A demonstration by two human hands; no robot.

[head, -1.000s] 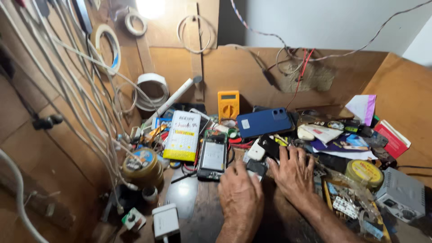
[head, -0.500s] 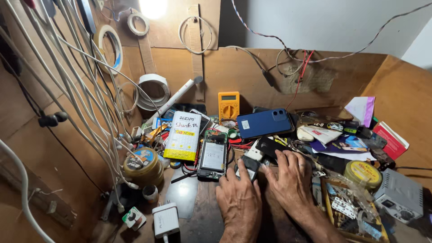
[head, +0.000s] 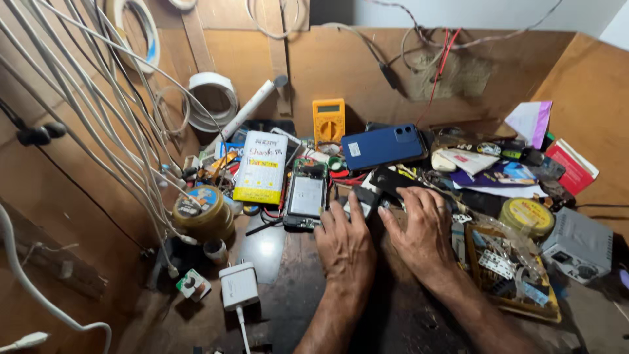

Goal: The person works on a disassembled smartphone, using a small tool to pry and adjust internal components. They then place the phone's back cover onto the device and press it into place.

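A small dark phone part lay on the wooden workbench between the two hands, just right of an opened phone with its insides exposed; the part looked flat, thin and light, probably stiff but easily cracked or scratched, so it would best be taken by its edges rather than pressed on its face; the left hand lay flat, its fingers stretched forward so that the fingertips touched the part's near edge, pressing rather than gripping; the right hand was spread beside it, fingers loosely fanned over the dark pieces there, and whether anything was pinched beneath them could not be told; beyond the hands a blue phone leaned face down, with a yellow multimeter to its left against the back board; a white and yellow battery pack lay left of the opened phone, and a round tin stood further left below hanging white cables; a white charger plug sat near the bench's front; a yellow round tin and a grey box stood at the right.
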